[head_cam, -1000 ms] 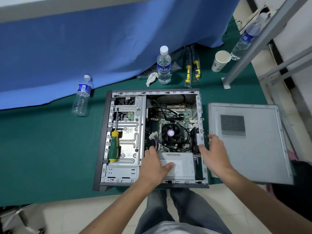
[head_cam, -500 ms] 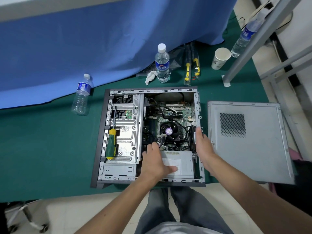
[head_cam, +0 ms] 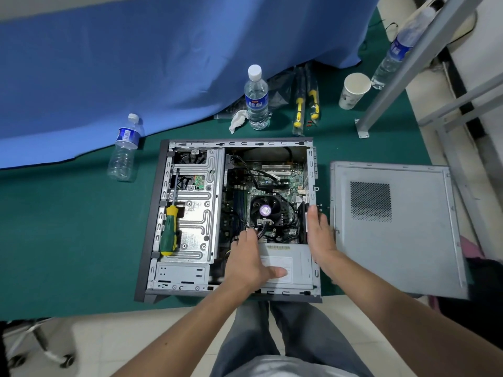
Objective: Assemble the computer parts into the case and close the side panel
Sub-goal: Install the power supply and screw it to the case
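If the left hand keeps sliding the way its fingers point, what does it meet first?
Probably the white cable connector just past the left hand, which lies on the power supply. The CPU fan sits beyond. Depth is unclear.

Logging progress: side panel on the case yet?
Off. The side panel lies flat on the table right of the case, whose interior is exposed.

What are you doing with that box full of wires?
A person is putting a computer together. The case lies open on the green table. The left hand rests on the grey power supply inside, and the right hand lies flat along the case's right edge. The side panel lies off to the right, not yet fitted. A green and yellow screwdriver rests on the drive cage.
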